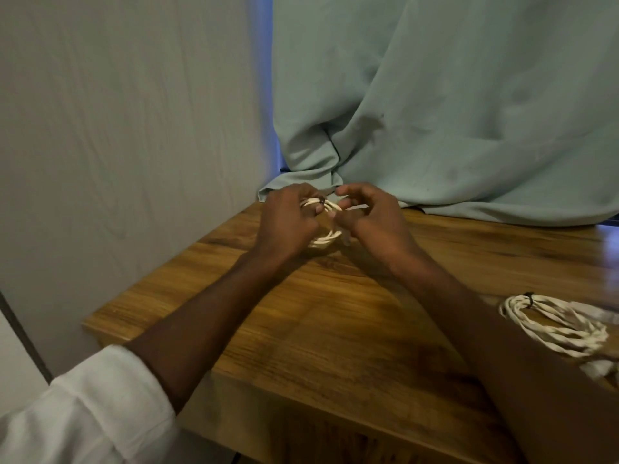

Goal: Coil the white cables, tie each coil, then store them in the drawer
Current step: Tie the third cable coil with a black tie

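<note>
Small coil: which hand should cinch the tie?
Right, probably. The left hand grips the small coil and steadies it, while the right hand has fingers free beside the dark tie.

No writing, label, brand mark, number or sign can be read anywhere in this view. The coiled white cable [321, 222] held between the hands, the tied coil [556, 324] lying at the right of the desk [335, 329], the pale green cloth [452, 105] behind and the grey wall panel [127, 128] all show plain surfaces (the desk carries only wood grain). The white sleeve [93, 413] at lower left is likewise unmarked.
</note>
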